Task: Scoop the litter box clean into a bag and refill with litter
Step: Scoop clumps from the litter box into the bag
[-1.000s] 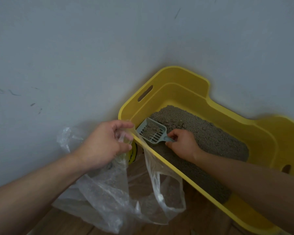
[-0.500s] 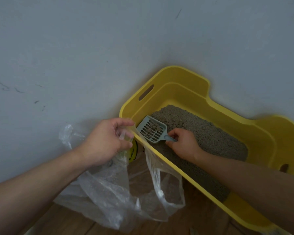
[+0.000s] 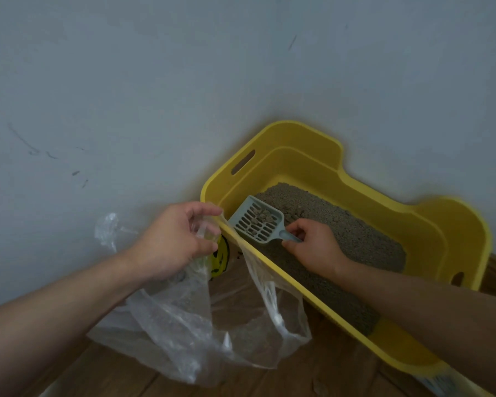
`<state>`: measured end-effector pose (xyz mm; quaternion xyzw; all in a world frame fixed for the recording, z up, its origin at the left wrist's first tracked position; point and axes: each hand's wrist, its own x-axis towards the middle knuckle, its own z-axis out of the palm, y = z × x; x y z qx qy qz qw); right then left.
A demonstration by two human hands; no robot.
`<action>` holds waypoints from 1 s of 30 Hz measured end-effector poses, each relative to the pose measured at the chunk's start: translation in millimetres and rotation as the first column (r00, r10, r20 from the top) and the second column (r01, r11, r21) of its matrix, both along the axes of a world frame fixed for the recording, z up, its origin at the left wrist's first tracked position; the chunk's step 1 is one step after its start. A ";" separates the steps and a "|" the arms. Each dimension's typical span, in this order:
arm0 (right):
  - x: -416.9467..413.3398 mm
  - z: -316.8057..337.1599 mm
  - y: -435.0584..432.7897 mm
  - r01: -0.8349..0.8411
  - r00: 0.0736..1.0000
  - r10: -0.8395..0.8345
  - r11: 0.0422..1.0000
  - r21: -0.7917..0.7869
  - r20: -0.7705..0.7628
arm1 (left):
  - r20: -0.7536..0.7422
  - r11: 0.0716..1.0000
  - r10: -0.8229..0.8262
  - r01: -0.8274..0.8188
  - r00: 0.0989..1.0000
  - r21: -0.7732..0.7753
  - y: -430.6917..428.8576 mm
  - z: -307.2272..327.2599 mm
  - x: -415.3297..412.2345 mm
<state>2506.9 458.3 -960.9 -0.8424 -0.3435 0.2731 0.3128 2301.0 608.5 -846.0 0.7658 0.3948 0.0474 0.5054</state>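
Above the litter box (image 3: 304, 136), right hand (image 3: 315, 250) fingers clamped on scoop (image 3: 255, 222), left hand (image 3: 172, 242) fingers clamped on bag (image 3: 184, 325)

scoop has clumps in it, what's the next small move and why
Probably swing the scoop left over the box edge and tip it into the bag: the right hand holds it raised with clumps inside, and the left hand grips the bag mouth open right beside it.
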 end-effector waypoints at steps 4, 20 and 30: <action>-3.1 12.3 -12.8 0.000 1.000 0.000 1.000 0.011 -0.006 | 0.008 1.000 -0.009 0.009 1.000 0.018 -5.0 6.7 -3.5; -20.1 82.1 -55.7 -0.013 0.998 0.007 0.995 0.103 0.059 | -0.048 0.995 -0.041 0.045 0.998 0.094 -33.9 32.0 -19.0; -33.1 148.5 -84.1 -0.102 0.993 0.088 0.977 0.186 0.082 | -0.053 0.992 -0.039 0.045 0.998 0.121 -41.3 42.0 -29.9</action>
